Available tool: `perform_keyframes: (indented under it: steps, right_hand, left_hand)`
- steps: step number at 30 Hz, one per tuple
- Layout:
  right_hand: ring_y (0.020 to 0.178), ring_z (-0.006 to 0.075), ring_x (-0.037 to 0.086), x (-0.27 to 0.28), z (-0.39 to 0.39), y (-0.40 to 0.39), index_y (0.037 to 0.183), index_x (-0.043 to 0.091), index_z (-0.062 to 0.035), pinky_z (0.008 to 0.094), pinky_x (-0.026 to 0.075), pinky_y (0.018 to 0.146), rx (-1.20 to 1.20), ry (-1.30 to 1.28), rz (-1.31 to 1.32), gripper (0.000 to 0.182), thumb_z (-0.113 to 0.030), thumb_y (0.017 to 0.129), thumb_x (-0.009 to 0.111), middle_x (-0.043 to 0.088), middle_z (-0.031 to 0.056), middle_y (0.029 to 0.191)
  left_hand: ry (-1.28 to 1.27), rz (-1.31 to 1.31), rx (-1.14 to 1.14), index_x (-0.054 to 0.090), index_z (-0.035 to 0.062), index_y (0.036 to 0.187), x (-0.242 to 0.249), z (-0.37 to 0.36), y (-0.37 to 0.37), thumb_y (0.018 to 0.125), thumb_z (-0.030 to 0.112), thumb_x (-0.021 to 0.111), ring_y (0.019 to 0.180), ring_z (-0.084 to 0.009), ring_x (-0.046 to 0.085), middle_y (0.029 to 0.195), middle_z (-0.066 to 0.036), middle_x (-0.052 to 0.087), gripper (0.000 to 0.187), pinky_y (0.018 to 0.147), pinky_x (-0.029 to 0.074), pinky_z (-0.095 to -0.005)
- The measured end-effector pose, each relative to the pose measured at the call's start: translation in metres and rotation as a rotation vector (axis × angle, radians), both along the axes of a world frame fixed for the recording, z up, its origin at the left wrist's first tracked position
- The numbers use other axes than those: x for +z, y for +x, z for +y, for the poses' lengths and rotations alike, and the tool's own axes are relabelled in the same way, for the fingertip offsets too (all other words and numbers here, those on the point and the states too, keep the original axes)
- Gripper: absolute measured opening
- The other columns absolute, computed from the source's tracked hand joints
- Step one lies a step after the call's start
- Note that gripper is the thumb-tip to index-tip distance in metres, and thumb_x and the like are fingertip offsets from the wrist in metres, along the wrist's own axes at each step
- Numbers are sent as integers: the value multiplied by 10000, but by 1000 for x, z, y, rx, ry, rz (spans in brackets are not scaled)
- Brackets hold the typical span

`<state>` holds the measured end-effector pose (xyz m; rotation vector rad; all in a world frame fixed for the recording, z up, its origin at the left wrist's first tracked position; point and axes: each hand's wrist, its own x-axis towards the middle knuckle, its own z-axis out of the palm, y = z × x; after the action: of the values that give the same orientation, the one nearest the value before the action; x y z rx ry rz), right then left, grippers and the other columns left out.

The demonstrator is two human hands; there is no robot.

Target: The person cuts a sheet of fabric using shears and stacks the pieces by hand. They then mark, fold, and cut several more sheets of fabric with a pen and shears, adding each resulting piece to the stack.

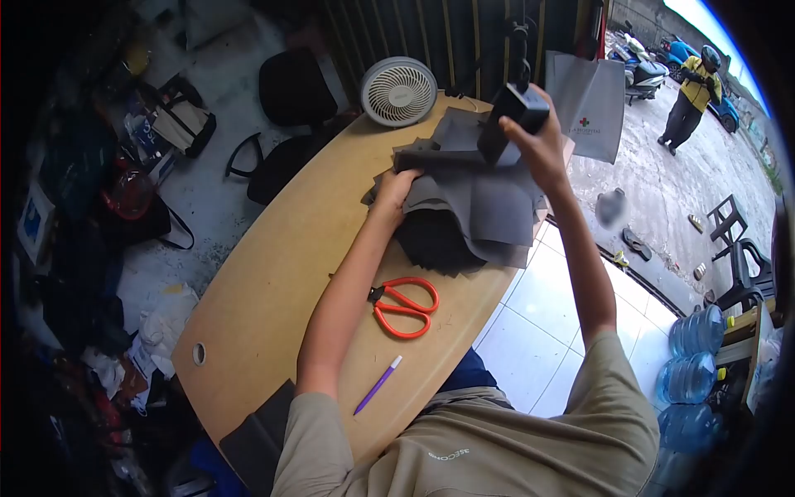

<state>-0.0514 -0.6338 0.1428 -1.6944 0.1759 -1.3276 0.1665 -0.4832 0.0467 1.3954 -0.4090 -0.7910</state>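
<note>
A pile of dark grey fabric pieces [501, 207] lies at the far end of the wooden table, its layers fanned and uneven. My left hand [399, 192] is closed on the left edge of the upper pieces, thumb on top. My right hand [540, 141] grips a black rectangular block [507, 120] tilted over the pile, its lower end against the top fabric. Nearer to me, scissors with orange handles [407, 307] rest by my left forearm, which partly hides their blades. A purple pen with a white cap [378, 386] lies closer still.
A round white fan [399, 92] stands at the table's [273, 273] back edge. Black chairs [298, 87] are on the left. A grey bag [586, 108] hangs at the right, beyond my right hand. Blue water bottles [697, 331] stand at the right; a person [694, 91] is outside.
</note>
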Motion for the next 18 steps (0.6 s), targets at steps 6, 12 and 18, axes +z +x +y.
perform_keyframes:
  steps: [6,12,18]
  right_hand:
    - [1018,155,636,-49,29,7,1405,487,-83,292,512,919,-3,-18,163,714,-68,770,813,660,98,1144]
    - [1044,141,586,-86,2,21,1435,476,-84,283,498,930,-37,19,232,708,-56,798,785,611,66,1179]
    - [1022,171,628,-90,-2,30,1389,499,-62,311,498,940,-3,55,264,683,-177,795,816,683,118,1116]
  left_hand:
    - [88,-18,62,643,-111,1071,-13,-8,-7,860,163,733,751,-275,721,944,-179,722,358,702,588,-384]
    - [567,-385,-340,616,-71,1114,7,23,25,859,338,773,732,-219,672,974,-124,684,507,628,539,-333]
    - [362,-967,-370,677,0,1199,56,-10,52,854,539,759,763,-210,665,989,-81,706,646,659,534,-348]
